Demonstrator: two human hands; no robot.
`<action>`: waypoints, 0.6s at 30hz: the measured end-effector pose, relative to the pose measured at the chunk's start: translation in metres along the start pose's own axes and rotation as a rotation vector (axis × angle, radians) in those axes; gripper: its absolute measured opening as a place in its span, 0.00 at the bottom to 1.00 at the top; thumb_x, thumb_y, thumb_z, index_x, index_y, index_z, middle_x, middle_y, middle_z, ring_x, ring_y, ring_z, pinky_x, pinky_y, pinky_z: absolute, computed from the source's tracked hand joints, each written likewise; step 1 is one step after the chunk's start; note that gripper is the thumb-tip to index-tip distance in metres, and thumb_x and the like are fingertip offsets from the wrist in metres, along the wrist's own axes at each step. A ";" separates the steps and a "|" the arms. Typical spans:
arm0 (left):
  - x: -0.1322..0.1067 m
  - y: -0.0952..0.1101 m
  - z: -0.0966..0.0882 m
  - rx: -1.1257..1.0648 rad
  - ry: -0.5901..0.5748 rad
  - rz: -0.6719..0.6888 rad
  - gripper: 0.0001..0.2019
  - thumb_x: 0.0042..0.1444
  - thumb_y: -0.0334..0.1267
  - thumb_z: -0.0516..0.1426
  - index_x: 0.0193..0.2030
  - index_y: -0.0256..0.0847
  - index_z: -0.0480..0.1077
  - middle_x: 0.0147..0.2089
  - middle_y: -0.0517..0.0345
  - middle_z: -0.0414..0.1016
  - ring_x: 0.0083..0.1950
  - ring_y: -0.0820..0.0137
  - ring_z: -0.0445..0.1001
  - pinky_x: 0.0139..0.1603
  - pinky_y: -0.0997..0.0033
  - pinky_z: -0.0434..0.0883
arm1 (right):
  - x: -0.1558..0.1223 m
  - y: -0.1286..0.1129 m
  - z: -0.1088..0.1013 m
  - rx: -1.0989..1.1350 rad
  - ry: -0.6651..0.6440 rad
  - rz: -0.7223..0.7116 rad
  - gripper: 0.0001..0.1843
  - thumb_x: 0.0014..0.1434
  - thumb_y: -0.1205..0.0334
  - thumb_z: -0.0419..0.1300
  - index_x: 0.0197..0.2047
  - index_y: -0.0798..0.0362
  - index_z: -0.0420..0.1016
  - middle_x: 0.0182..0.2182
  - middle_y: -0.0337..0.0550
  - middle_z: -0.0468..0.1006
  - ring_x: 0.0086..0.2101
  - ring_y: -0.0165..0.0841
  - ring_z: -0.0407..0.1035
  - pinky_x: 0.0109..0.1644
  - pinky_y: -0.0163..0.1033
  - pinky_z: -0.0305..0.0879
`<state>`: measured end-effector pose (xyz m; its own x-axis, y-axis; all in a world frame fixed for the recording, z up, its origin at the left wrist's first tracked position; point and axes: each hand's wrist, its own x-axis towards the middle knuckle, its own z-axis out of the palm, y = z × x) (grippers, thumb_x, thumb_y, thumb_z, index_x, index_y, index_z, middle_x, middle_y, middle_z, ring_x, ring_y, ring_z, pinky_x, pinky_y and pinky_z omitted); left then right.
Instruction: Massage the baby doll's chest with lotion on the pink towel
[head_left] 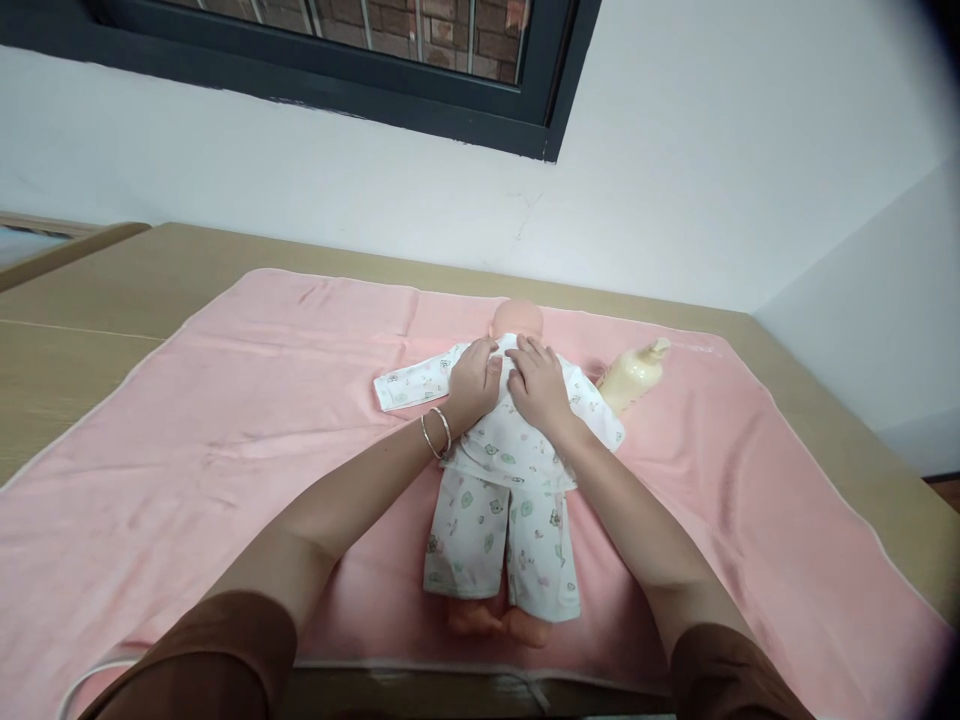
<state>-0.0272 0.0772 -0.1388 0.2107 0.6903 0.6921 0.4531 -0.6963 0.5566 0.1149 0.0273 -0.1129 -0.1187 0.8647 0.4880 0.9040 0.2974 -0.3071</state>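
Observation:
A baby doll [517, 318] lies on its back on a pink towel [225, 420], head toward the wall. It wears a white printed top and white printed trousers [499, 540]. My left hand [474, 378], with thin bangles at the wrist, rests on the doll's chest with fingers curled on the top's cloth near the collar. My right hand [537, 385] lies beside it on the chest, fingers bent and pressing the cloth. One sleeve [409, 385] lies flat and empty to the left. The doll's bare arm [634, 372] sticks out to the right.
The towel covers a wooden table [90, 300] set against a white wall. A dark-framed window [450, 90] is above. A second wooden surface edge [52, 250] shows at far left.

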 end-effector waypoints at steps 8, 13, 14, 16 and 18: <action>-0.001 -0.001 0.000 -0.019 -0.004 -0.056 0.24 0.71 0.51 0.38 0.54 0.38 0.67 0.51 0.43 0.76 0.54 0.60 0.74 0.57 0.58 0.70 | -0.004 -0.004 0.000 -0.024 -0.030 0.028 0.27 0.65 0.61 0.50 0.66 0.54 0.66 0.69 0.55 0.61 0.70 0.50 0.51 0.71 0.67 0.44; -0.001 -0.002 0.001 -0.013 0.003 -0.072 0.22 0.71 0.50 0.39 0.54 0.39 0.67 0.52 0.44 0.76 0.54 0.60 0.74 0.57 0.58 0.70 | -0.003 -0.003 0.002 -0.051 0.015 0.037 0.31 0.64 0.60 0.51 0.70 0.56 0.60 0.71 0.57 0.55 0.72 0.52 0.43 0.72 0.68 0.41; -0.001 -0.002 0.001 -0.011 0.006 -0.073 0.22 0.71 0.49 0.40 0.54 0.39 0.67 0.52 0.44 0.76 0.54 0.60 0.74 0.57 0.58 0.70 | -0.003 -0.003 0.002 -0.039 -0.005 0.026 0.30 0.65 0.60 0.50 0.69 0.55 0.61 0.71 0.56 0.58 0.71 0.50 0.46 0.72 0.67 0.43; 0.000 -0.002 0.001 -0.010 0.005 -0.077 0.22 0.71 0.49 0.40 0.54 0.39 0.67 0.52 0.44 0.76 0.54 0.60 0.75 0.57 0.58 0.70 | -0.004 -0.002 0.003 -0.017 0.016 0.021 0.30 0.64 0.61 0.50 0.69 0.55 0.61 0.70 0.56 0.58 0.71 0.49 0.49 0.72 0.64 0.46; 0.000 -0.003 0.001 -0.009 -0.003 -0.078 0.22 0.71 0.49 0.40 0.54 0.40 0.67 0.51 0.45 0.77 0.53 0.61 0.75 0.56 0.58 0.71 | -0.004 -0.002 0.004 -0.016 0.110 0.038 0.33 0.63 0.60 0.51 0.70 0.57 0.58 0.72 0.57 0.55 0.72 0.49 0.43 0.73 0.63 0.45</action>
<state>-0.0275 0.0796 -0.1406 0.1781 0.7431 0.6450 0.4606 -0.6422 0.6127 0.1122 0.0247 -0.1181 -0.0392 0.8252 0.5635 0.9137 0.2578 -0.3141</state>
